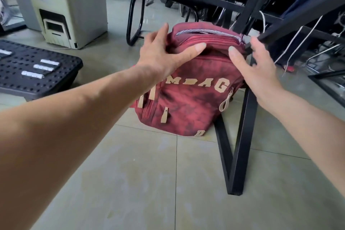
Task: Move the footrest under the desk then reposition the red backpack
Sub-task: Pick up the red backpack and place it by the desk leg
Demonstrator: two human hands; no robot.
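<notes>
Backpack (186,97), one; two hands (164,56) (255,67) on top.

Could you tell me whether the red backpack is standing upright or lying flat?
Upright: the red backpack stands on its base on the floor, top uppermost.

an office – tiled floor (149,183), black desk frame (240,136), footrest (37,69), pale floor appliance (74,5).

footrest (35,69): left part cut by edge | red backpack (186,99): lettering partly hidden by left hand (164,56)
</notes>
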